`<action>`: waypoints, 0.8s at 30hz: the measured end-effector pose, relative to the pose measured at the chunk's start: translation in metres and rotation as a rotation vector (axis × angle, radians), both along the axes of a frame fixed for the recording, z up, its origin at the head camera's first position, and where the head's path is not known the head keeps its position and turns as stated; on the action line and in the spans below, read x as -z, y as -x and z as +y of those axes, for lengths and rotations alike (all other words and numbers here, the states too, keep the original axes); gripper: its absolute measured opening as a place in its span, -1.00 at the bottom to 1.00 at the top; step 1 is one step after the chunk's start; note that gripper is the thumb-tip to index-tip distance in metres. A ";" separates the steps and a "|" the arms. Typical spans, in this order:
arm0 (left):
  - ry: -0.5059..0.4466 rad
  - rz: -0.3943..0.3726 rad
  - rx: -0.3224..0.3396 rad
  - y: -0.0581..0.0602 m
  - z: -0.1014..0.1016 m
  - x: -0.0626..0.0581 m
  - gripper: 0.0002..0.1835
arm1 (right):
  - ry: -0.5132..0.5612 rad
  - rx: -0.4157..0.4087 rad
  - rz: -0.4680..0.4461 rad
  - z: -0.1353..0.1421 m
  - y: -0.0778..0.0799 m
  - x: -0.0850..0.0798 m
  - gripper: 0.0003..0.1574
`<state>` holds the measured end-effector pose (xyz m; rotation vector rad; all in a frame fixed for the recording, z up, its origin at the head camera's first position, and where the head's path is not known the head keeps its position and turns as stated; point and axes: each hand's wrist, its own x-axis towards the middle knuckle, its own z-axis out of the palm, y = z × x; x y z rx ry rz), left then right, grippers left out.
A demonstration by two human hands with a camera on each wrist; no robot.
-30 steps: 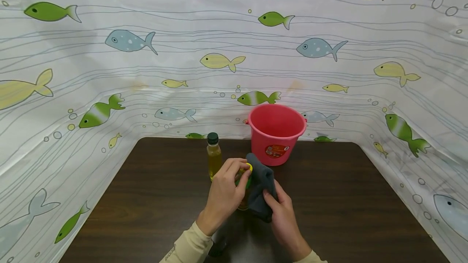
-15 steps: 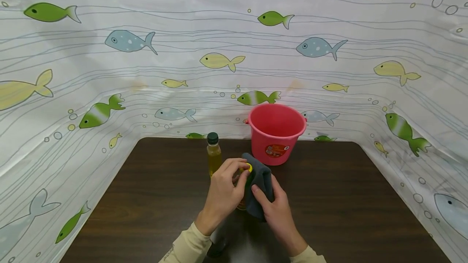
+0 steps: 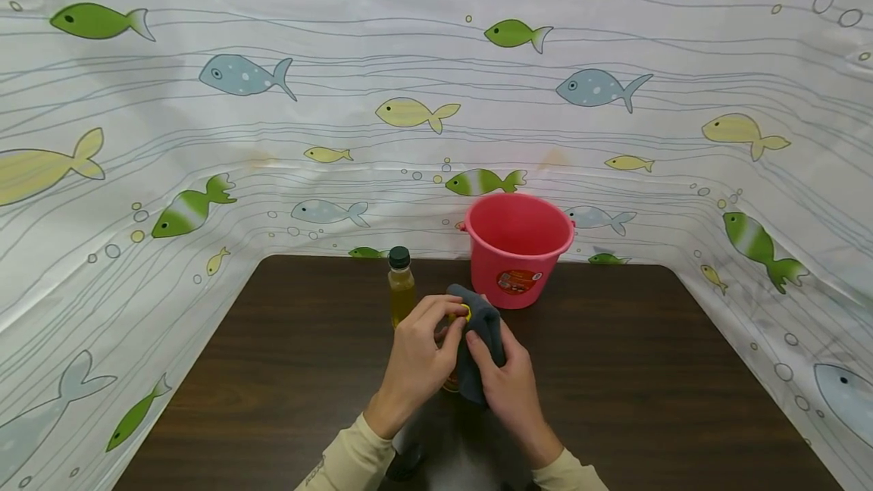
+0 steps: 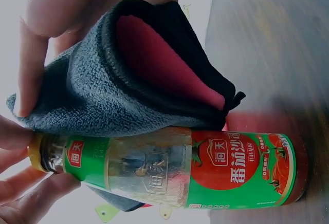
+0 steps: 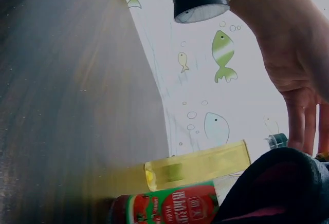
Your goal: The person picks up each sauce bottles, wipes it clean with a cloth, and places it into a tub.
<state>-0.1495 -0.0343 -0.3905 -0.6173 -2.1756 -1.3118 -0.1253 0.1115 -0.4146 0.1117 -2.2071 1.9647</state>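
My left hand [image 3: 419, 354] pinches the yellow cap [image 4: 36, 152] and neck of a glass ketchup bottle [image 4: 236, 170] with a green and red tomato label. The bottle stands upright on the table, its inside smeared with sauce. In my right hand [image 3: 514, 385] is a folded grey cloth [image 3: 483, 324] with dark edging and a pink underside. The cloth lies along the right side of the bottle, and in the head view the hands and cloth cover most of it.
Just behind my left hand stands a bottle of yellow oil [image 3: 402, 298] with a dark green cap. A pink bucket [image 3: 521, 283] is at the back of the dark wooden table [image 3: 655, 370]. A fish-patterned sheet [image 3: 327, 112] surrounds the table.
My right hand and the cloth have shifted left and slightly up against the bottle. My left hand keeps its place at the cap.
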 end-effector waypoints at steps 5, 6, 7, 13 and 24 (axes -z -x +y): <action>0.000 0.001 0.001 0.000 0.001 0.000 -0.85 | -0.034 0.026 -0.021 0.001 -0.002 0.006 -0.48; 0.001 0.001 0.001 0.000 0.001 0.000 -0.85 | -0.046 0.032 -0.027 0.002 -0.003 0.008 -0.50; 0.002 0.001 0.001 0.000 0.001 0.000 -0.85 | -0.057 0.034 -0.035 0.002 -0.004 0.010 -0.51; -0.001 -0.008 0.012 -0.001 0.000 0.001 -0.86 | -0.110 0.036 -0.087 0.004 -0.006 0.028 -0.55; -0.005 -0.017 0.006 0.000 0.000 0.001 -0.86 | -0.147 -0.020 -0.205 0.014 -0.004 0.052 -0.65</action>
